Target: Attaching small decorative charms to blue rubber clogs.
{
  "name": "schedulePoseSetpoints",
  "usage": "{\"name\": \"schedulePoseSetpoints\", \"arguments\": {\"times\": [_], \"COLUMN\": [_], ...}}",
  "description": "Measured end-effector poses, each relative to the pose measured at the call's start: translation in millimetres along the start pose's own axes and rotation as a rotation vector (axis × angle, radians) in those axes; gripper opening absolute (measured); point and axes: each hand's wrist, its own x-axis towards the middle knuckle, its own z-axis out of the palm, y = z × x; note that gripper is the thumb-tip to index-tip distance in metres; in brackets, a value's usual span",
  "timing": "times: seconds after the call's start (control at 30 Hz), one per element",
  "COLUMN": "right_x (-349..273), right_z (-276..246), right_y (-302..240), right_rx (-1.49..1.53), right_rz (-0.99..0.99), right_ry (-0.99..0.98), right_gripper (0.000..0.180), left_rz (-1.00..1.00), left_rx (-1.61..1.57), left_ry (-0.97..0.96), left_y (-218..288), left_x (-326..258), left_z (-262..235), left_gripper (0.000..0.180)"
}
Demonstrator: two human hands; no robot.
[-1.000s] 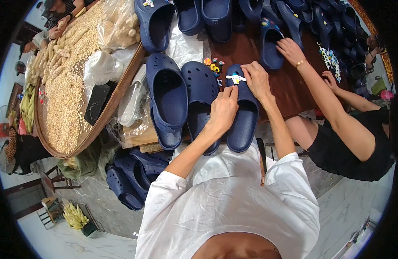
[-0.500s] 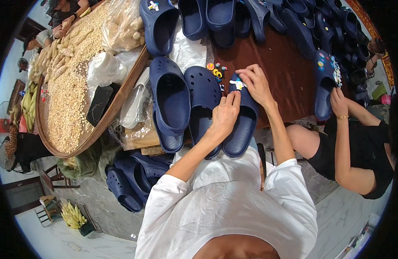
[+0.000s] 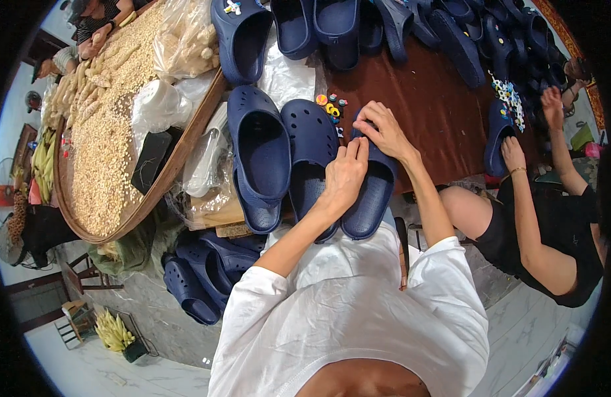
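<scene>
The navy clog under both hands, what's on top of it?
The left hand and right hand touch the front of the navy clog; whatever they cover there can't be seen.

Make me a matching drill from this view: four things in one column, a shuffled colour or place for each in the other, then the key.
Things
1. Kernels
2. Wearer's right hand
3. Wearer's shirt
4. Table

Colours and places
A. white
B. reddish brown
C. in the tray
D. at the toe of a navy clog

Pairs: 1-C, 2-D, 3-A, 4-B
</scene>
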Motion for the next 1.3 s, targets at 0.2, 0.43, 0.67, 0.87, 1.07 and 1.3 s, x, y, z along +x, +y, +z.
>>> {"name": "schedulePoseSetpoints", "arguments": {"times": [0.2, 0.43, 0.67, 0.87, 1.07, 1.3], "right_x": [0.0, 34.7, 42.0, 10.0, -11.0, -6.7], "right_z": [7.1, 9.5, 18.3, -18.5, -24.9, -28.2], "right_y": [-5.1, 1.5, -6.6, -22.9, -29.8, -25.2], "right_rx": [0.307, 0.115, 0.017, -0.040, 0.004, 0.063], "right_rz": [0.185, 0.159, 0.114, 0.075, 0.105, 0.072], "right_ry": [0.192, 0.179, 0.241, -0.008, -0.332, -0.384], "right_gripper": [0.025, 0.025, 0.025, 0.021, 0.030, 0.023], "left_rz": [-0.007, 0.066, 0.143, 0.191, 0.224, 0.198], "left_rx": [0.033, -0.119, -0.248, -0.237, -0.219, -0.228], "left_ry": [0.012, 0.163, 0.232, 0.245, 0.261, 0.274], "left_y": [-1.2, -2.1, -3.0, -7.8, -8.8, -7.4], "left_x": [0.3, -3.1, -4.2, -9.1, -9.6, -10.9], "left_z": [4.1, -0.5, -6.0, -16.2, -15.4, -16.2], "left_gripper": [0.059, 0.052, 0.038, 0.035, 0.035, 0.034]}}
